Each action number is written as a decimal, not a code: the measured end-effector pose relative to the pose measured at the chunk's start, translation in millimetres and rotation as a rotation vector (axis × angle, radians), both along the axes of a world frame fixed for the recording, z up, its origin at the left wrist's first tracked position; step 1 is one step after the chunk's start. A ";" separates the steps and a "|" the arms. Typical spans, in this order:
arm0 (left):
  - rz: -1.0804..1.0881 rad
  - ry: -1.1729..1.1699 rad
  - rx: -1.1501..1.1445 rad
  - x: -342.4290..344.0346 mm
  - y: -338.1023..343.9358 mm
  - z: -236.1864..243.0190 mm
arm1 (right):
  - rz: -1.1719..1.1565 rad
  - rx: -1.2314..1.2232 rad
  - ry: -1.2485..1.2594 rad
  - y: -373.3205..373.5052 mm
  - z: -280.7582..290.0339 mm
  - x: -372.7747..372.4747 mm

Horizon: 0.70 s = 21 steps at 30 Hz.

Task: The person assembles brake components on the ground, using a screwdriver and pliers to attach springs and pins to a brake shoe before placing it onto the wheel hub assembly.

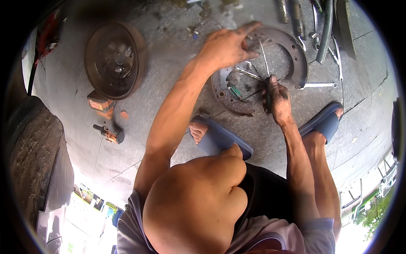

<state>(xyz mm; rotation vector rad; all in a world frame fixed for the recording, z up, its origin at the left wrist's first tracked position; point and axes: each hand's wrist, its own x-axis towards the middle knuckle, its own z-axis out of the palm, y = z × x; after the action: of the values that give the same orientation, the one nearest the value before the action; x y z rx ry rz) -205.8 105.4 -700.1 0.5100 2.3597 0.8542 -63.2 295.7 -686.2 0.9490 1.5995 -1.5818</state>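
Two dark curved brake shoes (298, 63) lie in a ring on the stone floor, the lower left one holding small springs and a green-handled piece (234, 91). My left hand (230, 46) grips the ring's upper end, its fingertips partly blurred. My right hand (275, 97), grimy, is closed on a thin metal tool (265, 59), whose shaft reaches up to my left hand. Other thin metal pieces (249, 74) cross the middle of the ring. A wrench (319, 85) lies beside the shoes at the right.
A rusty drum (137, 57) with small parts and an orange-black power tool (114, 135) sit at left. Several wrenches (340, 72), a hose (323, 46) and a curved metal piece (347, 38) lie at upper right. My sandalled feet (215, 139) flank the shoes.
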 end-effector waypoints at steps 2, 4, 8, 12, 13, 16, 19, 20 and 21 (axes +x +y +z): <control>-0.004 0.018 -0.015 0.8 0.3 2.6 | 0.011 -0.032 -0.001 4.7 4.1 -0.1; -0.023 0.050 -0.021 1.4 1.7 8.1 | 0.039 0.009 -0.002 9.2 3.0 6.2; 0.018 -0.003 -0.032 1.0 -2.4 0.5 | 0.130 0.130 0.083 8.6 2.6 4.2; 0.018 -0.002 -0.032 1.4 1.2 0.5 | 0.132 0.115 0.031 10.9 3.6 3.8; 0.019 -0.006 -0.032 1.8 2.2 0.4 | 0.149 0.137 0.040 11.1 1.7 4.3; 0.018 0.042 -0.015 2.5 0.7 -1.7 | 0.331 0.360 0.186 13.9 3.2 -0.3; 0.005 0.058 -0.024 0.4 -0.1 -0.6 | 0.424 0.439 0.233 22.5 13.3 -11.1; 0.001 0.060 -0.028 0.1 -0.4 0.2 | 0.429 0.429 0.223 26.0 16.5 -14.2; -0.003 0.063 -0.028 0.4 -0.9 0.9 | 0.452 0.416 0.203 28.6 17.6 -16.3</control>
<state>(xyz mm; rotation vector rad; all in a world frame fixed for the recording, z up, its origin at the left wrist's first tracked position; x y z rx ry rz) -205.5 104.4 -699.1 0.5364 2.4237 0.8138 -79.5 324.3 -668.6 0.5740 2.1594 -1.0793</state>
